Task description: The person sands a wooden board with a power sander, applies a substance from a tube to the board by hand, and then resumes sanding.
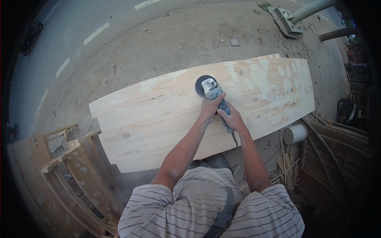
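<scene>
An angle grinder (pixel 214 91) with a dark round disc (pixel 201 84) lies over the middle of a large pale wooden panel (pixel 158 119). The disc appears to rest on the wood near the panel's far edge. My left hand (pixel 209 108) is wrapped round the grinder's body just behind its metal head. Farther back, my right hand (pixel 233 118) grips the rear of the body, where a cord (pixel 235 139) hangs down. Pale filler patches (pixel 260 81) cover much of the panel's right part, and a few knots show in the wood.
Wooden frames (pixel 79 170) stand at the lower left. On the right are a white cylindrical container (pixel 295 134), a pile of wood offcuts (pixel 286 168) and slatted woodwork (pixel 333 150). Beyond the panel lie bare ground, a post on a concrete base (pixel 287 22) and a road (pixel 75 31).
</scene>
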A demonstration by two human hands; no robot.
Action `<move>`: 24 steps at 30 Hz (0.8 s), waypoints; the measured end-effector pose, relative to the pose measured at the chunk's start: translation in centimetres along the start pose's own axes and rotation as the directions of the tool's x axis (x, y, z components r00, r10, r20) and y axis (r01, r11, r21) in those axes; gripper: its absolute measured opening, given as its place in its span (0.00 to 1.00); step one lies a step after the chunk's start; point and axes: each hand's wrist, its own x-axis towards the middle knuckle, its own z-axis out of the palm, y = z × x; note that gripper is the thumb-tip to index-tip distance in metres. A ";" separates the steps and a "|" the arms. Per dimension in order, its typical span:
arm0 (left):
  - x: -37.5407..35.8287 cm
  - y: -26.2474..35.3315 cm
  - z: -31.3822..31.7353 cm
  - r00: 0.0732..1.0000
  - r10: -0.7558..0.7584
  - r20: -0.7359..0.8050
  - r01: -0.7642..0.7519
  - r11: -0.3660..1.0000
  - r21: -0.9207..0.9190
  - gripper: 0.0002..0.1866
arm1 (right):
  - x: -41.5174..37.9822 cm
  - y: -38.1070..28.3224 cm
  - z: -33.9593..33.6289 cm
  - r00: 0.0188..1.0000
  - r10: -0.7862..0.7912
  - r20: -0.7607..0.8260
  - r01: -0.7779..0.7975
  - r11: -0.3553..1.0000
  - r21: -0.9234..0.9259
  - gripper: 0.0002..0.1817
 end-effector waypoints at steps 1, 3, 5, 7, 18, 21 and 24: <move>0.6 -0.4 1.2 1.000 0.001 0.013 -0.001 1.000 0.026 0.25 | 0.0 0.4 -1.1 1.000 0.008 -0.015 -0.008 1.000 0.009 0.40; 1.5 -1.1 3.3 0.999 0.000 0.047 -0.002 0.999 0.050 0.26 | -0.1 1.9 -2.6 0.999 0.017 -0.046 -0.015 0.999 0.038 0.40; 2.3 -1.5 5.5 0.997 0.001 0.079 -0.007 0.997 0.075 0.26 | 0.1 4.5 -3.9 0.997 0.023 -0.075 -0.017 0.998 0.068 0.39; 2.9 -1.5 7.5 0.990 -0.029 0.139 0.005 0.985 0.172 0.28 | 0.6 6.9 -4.8 0.992 0.001 -0.127 0.019 0.988 0.155 0.38; -0.5 -1.3 -2.7 1.000 -0.003 -0.023 0.005 0.992 0.126 0.29 | -0.7 1.9 3.5 0.999 -0.019 0.043 0.014 0.993 0.121 0.45; -4.6 0.4 -10.3 0.993 0.010 -0.115 -0.015 0.999 -0.043 0.28 | -0.8 -1.6 9.4 0.984 -0.032 0.178 0.037 0.999 -0.029 0.54; -7.4 1.2 -18.4 0.974 0.048 -0.221 -0.090 0.979 -0.183 0.28 | -0.3 -5.3 15.6 0.936 -0.136 0.324 0.167 0.983 -0.071 0.55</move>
